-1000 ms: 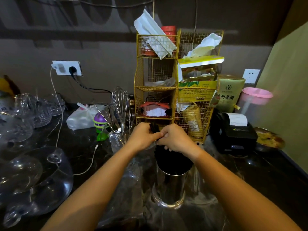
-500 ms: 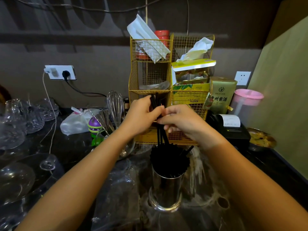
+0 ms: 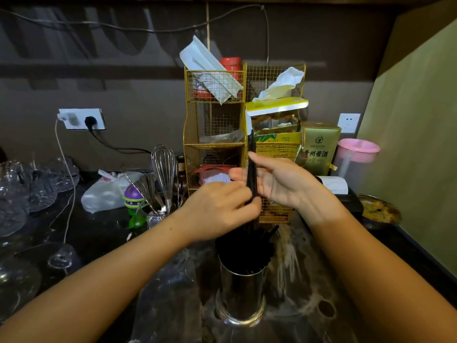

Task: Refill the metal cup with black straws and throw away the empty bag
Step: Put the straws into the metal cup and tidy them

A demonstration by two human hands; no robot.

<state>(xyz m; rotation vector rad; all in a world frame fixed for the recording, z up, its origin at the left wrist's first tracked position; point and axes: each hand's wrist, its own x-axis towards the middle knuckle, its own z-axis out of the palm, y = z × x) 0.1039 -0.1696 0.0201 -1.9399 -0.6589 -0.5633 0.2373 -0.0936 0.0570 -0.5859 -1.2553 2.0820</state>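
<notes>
A shiny metal cup (image 3: 241,293) stands on the dark counter near me, packed with black straws (image 3: 243,251). A few more black straws (image 3: 251,159) stand upright above the cup, their lower ends going down into it. My left hand (image 3: 220,209) is closed around the lower part of these few straws. My right hand (image 3: 282,184) is just right of them, fingers spread, palm against the straws without closing on them. A clear plastic bag (image 3: 170,293) lies crumpled on the counter left of the cup.
A gold wire rack (image 3: 214,144) full of packets stands right behind the hands. A whisk and utensils in a glass (image 3: 163,169) are at the left, with glassware (image 3: 29,189) further left. A receipt printer (image 3: 333,186) and pink-lidded jug (image 3: 356,154) are at the right.
Both hands rose from the cup's mouth, pinching a few straws. Now my left hand has slid down these straws and my right hand has opened beside them.
</notes>
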